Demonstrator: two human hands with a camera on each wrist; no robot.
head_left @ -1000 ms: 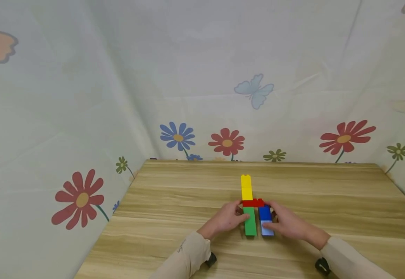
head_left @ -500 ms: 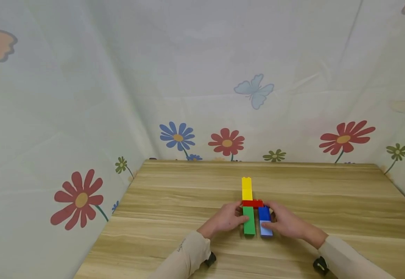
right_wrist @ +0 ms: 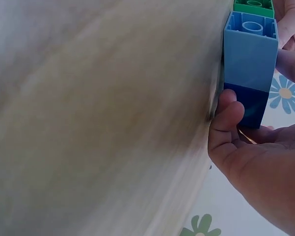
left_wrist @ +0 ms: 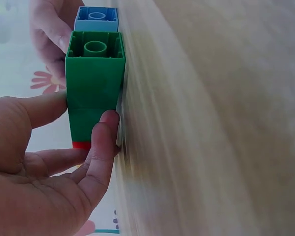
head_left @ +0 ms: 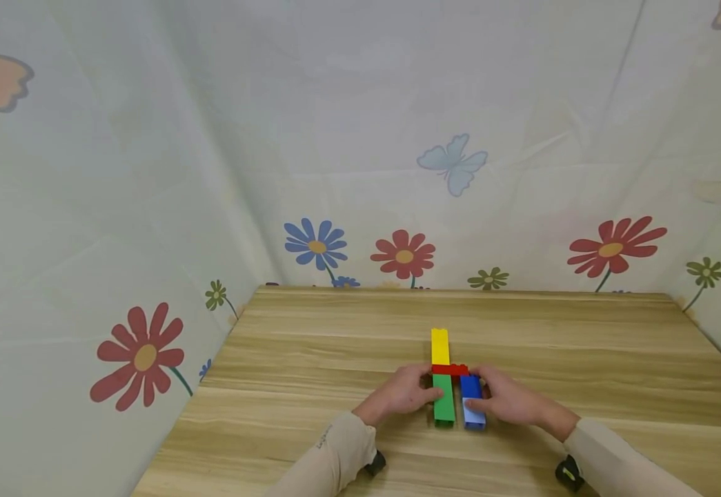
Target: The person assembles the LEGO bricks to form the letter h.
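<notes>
Joined toy building bricks lie lengthwise on the wooden table [head_left: 310,345]. Yellow bricks [head_left: 440,346] form the far end, and a red brick [head_left: 456,371] crosses below them. Two legs point towards me: green bricks [head_left: 443,408] at left, a dark blue brick [head_left: 471,386] with a light blue brick [head_left: 476,416] at right. My left hand [head_left: 405,391] grips the green leg, thumb on its upper face, fingertips [left_wrist: 109,118] along its table side. My right hand [head_left: 512,396] holds the blue leg between thumb and fingers. Both legs' hollow undersides show in the wrist views.
A pale cloth backdrop [head_left: 360,138] printed with flowers and butterflies stands behind the table and along its sides. Both forearms wear light sleeves [head_left: 335,449], with a dark wrist device [head_left: 568,473] at the right cuff.
The yellow end has come lower in the head view and looks shorter. Dark hollow ends now show on both legs' near ends. Both hands keep their hold, nearly in place.
</notes>
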